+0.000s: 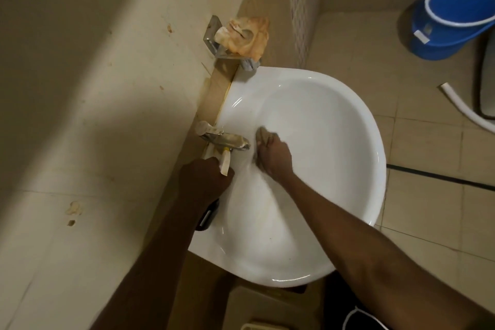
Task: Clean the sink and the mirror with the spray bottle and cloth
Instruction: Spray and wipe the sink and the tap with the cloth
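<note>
Sink (348, 120): white glossy ceramic basin, rounded, fixed to the wall at left, seen from above. Faint yellowish-brown staining on the near-left slope and along the wall edge.

Cloth (263, 134): small brownish-tan wad pressed on the inner basin wall just right of the tap, mostly hidden by the right hand (273, 158), whose fingers are curled round it.

Left hand (206, 177) is at the sink's wall edge, just near of the tap; its fingers are closed round a pale cream-coloured thing (225, 165) that pokes out toward the tap. Can't tell what that thing is. A dark object (207, 218) shows under the left wrist, mostly hidden.

Tap (227, 140): metal, crusted w/ pale deposits.

Room: beige wall tiles (93, 88) w/ brown specks and chips. Metal bracket (214, 35) on the wall beyond the sink, holding a crumpled orange-tan rag (249, 35). Beige floor tiles (428, 222) at right. Blue bucket (452, 13) far right, w/ a white label whose text is too small to read. White hose (466, 112) lies on the floor near it.
</note>
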